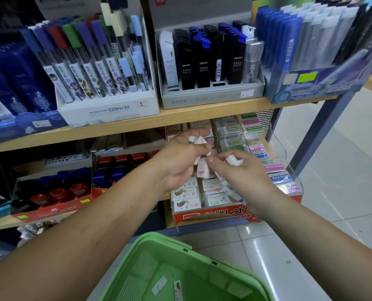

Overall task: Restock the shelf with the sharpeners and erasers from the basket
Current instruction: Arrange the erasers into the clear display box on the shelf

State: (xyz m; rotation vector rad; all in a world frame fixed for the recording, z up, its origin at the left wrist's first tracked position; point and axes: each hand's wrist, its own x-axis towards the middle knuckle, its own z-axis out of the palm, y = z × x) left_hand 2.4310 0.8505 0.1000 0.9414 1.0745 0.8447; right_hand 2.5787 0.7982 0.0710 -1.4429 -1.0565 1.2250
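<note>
My left hand grips a bunch of small white erasers in front of the lower shelf. Just to its right, my right hand pinches one white eraser above the red eraser display box. That box holds rows of wrapped erasers. The green basket sits low in view, under my forearms, with two erasers lying on its floor. Red, blue and black sharpeners fill an open carton on the lower shelf to the left.
The upper wooden shelf carries boxes of pencil leads and pens. A clear tray of Hard Eraser packs stands right of the red box. A grey shelf post and pale tiled floor lie at right.
</note>
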